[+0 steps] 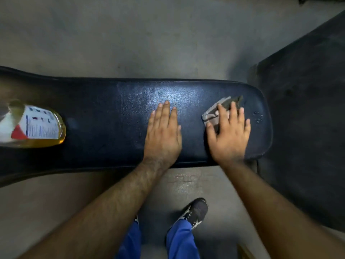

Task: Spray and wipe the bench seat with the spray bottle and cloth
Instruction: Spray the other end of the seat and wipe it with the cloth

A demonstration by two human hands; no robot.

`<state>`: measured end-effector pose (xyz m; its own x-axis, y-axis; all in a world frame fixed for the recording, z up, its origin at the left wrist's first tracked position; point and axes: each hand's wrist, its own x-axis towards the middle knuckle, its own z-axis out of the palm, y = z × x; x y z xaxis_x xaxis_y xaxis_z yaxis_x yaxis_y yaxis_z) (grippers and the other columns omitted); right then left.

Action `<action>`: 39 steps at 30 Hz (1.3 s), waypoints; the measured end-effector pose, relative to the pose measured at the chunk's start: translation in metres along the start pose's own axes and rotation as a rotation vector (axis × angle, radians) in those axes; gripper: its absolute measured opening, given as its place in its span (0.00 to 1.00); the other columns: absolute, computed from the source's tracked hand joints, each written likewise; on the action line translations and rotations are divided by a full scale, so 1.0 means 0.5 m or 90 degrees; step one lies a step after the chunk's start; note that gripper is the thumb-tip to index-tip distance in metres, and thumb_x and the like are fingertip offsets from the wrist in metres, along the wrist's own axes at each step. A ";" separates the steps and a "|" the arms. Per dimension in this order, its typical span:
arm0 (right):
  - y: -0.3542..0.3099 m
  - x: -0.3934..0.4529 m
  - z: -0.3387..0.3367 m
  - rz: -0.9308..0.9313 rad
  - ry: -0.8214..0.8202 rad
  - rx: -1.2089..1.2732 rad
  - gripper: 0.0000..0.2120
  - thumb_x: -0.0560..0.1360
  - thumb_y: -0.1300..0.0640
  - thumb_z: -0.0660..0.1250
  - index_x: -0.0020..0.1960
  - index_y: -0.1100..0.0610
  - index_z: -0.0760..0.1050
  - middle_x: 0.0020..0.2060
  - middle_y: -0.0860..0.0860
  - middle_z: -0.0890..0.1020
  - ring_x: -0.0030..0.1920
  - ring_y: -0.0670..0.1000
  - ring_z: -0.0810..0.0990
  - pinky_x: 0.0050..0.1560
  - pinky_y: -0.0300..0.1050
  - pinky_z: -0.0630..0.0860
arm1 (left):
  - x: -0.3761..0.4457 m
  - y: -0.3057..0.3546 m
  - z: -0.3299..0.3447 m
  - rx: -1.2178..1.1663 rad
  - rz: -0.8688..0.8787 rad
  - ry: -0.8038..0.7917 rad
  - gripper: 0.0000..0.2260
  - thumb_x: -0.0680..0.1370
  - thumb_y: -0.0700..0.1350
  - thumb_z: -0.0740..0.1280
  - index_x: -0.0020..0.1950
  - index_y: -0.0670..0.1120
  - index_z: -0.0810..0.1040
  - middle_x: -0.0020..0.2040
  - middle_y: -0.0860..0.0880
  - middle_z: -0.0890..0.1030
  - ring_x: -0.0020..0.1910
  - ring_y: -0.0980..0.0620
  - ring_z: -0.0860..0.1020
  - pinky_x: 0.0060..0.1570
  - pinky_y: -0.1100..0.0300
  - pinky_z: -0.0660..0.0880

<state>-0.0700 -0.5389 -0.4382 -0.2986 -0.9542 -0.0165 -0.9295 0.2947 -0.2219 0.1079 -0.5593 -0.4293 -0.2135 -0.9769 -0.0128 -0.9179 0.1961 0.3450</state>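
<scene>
Dark navy vinyl bench seat (112,116) runs left to right across the view, rounded end at the right, textured surface w/ a dull sheen near the middle and a few droplets by the right end. Floor (130,34) is bare grey concrete, scuffed; a black rubber mat (306,128) lies just past the seat's right end.

Left hand (163,135) lies flat on the seat mid-way along, palm down, fingers straight and close together, holding nothing. Right hand (228,133) presses flat on a grey cloth (214,113) near the right end, fingers straight and a bit spread; cloth pokes out beyond the fingertips and thumb side.

Spray bottle (35,126) rests on the seat at far left, well apart from both hands: amber liquid, white printed label, blurred at the frame edge, nozzle not visible.

Below, blue trousers (181,240) and a black-and-white shoe (196,212) on the concrete.
</scene>
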 end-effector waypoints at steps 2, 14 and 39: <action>-0.034 -0.076 0.005 -0.044 0.002 0.010 0.30 0.78 0.41 0.58 0.77 0.50 0.67 0.79 0.56 0.64 0.79 0.61 0.59 0.77 0.64 0.54 | 0.001 0.005 -0.005 -0.014 -0.024 -0.015 0.24 0.80 0.45 0.57 0.75 0.40 0.65 0.77 0.39 0.63 0.78 0.42 0.58 0.78 0.47 0.51; 0.133 -0.103 -0.022 -0.319 -0.042 -0.006 0.28 0.77 0.42 0.60 0.75 0.48 0.70 0.77 0.55 0.66 0.79 0.60 0.61 0.77 0.64 0.55 | 0.097 0.108 0.010 -0.056 0.050 -0.048 0.21 0.80 0.43 0.59 0.73 0.41 0.68 0.77 0.39 0.63 0.78 0.41 0.58 0.78 0.48 0.51; 0.232 0.238 -0.051 -0.096 -0.122 0.113 0.27 0.78 0.39 0.56 0.75 0.44 0.67 0.76 0.52 0.68 0.74 0.59 0.67 0.69 0.59 0.68 | 0.135 0.148 0.069 0.129 0.033 -0.009 0.25 0.81 0.50 0.54 0.76 0.42 0.65 0.77 0.40 0.62 0.78 0.42 0.59 0.77 0.46 0.52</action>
<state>-0.2190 -0.6168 -0.4410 -0.0977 -0.9839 -0.1494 -0.9026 0.1509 -0.4031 0.0141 -0.6079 -0.4372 -0.2656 -0.9640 -0.0130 -0.9538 0.2608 0.1494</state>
